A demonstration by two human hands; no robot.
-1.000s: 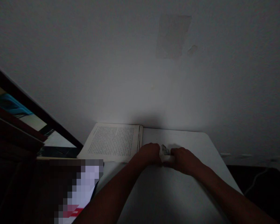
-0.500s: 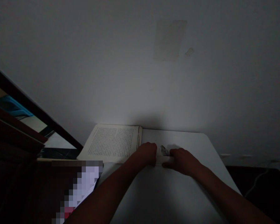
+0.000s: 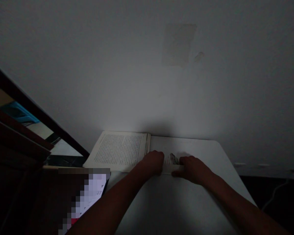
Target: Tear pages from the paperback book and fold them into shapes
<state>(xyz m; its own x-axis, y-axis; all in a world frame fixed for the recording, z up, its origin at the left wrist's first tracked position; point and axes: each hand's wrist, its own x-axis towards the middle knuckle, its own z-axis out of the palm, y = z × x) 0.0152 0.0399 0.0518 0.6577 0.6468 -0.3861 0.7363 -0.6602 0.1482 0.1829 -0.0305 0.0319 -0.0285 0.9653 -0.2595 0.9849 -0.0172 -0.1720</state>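
Between my two hands a small piece of printed paper [image 3: 171, 166] lies low over the white table [image 3: 210, 153], with a dark picture on its upper part and a pale strip along its near edge. My left hand [image 3: 155, 161] is closed at the paper's left end, its fingertips mostly hidden. Thumb and fingers of my right hand [image 3: 189, 166] pinch the right end. Left of my left hand, and partly behind that forearm, an open book [image 3: 120, 148] shows a page of dense print.
A pale wall [image 3: 127, 81] rises right behind the table. At the lower left, a lit screen [image 3: 94, 192], partly blurred out, stands beside my left forearm. A dark slanting bar [image 3: 39, 109] and a blue plastic item [image 3: 23, 112] are farther left. A pale cable [image 3: 274, 194] hangs at the right.
The whole view has shifted slightly. Both hands keep their hold on the paper, with almost no movement relative to the table.
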